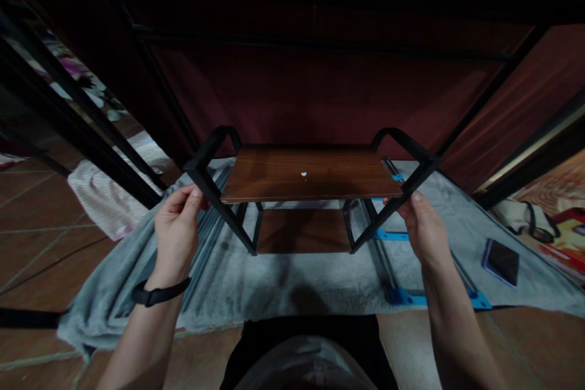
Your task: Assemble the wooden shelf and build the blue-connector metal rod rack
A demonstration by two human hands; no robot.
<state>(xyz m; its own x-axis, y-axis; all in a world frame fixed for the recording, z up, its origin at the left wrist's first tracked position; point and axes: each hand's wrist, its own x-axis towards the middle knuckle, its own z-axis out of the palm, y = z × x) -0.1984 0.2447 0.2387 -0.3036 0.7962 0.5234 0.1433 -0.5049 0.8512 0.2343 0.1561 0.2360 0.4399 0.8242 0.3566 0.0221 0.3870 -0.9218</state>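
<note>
A small two-tier shelf rack [283,164] with wood-look boards and a black metal frame stands upright in front of me. Its lower board [301,231] shows beneath the upper one, and a small white heart-shaped mark sits on the top board. My left hand [176,228], with a black wristband, is closed with thumb and fingers at the rack's left front post. At the right front post my right hand [424,228] is closed too; its fingertips partly disappear behind the frame.
Grey plush cloth [274,286] lies under the rack. Blue-ended metal rails [411,297] rest on it at right, near a phone [501,262]; grey rods [208,250] lie at left. Dark red panels [311,97] and black bars [86,109] rise around.
</note>
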